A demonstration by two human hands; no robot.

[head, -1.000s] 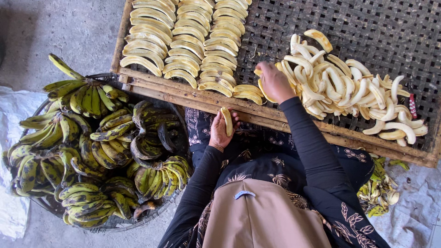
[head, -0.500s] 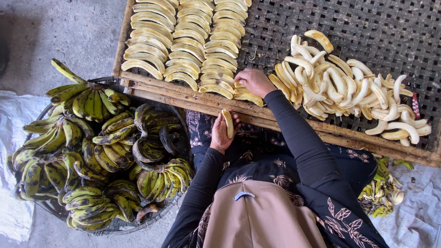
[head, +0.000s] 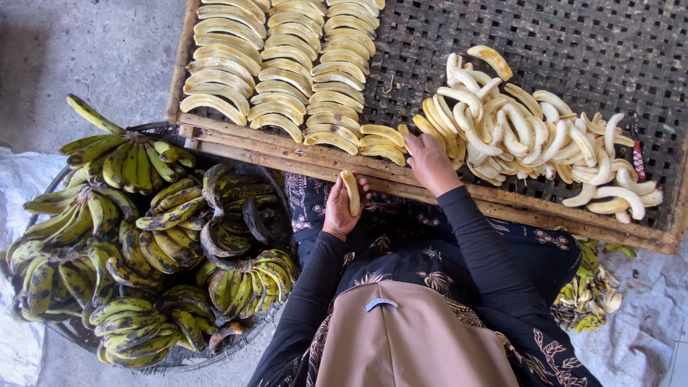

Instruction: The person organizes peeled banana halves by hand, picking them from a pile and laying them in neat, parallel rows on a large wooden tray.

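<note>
Peeled banana (head: pixel 350 192) lies gripped in left hand (head: pixel 342 208) fingers (head: pixel 362 192)

Tray (head: pixel 573 43): straight ahead, across the top of the view.
Rows of peeled bananas (head: pixel 279 64): on the tray's left part.
Loose pile (head: pixel 530 136): on the tray, right of the rows.
Right hand (head: pixel 430 161): on the tray's near edge, between rows and pile.
Left hand (head: pixel 342 208): just below that edge, wrapped round one banana (head: pixel 350 192).
Basket (head: pixel 154 247): left of the lap, full of bunches.
Peels (head: pixel 591 290): down on the right, under the tray's corner.
</note>
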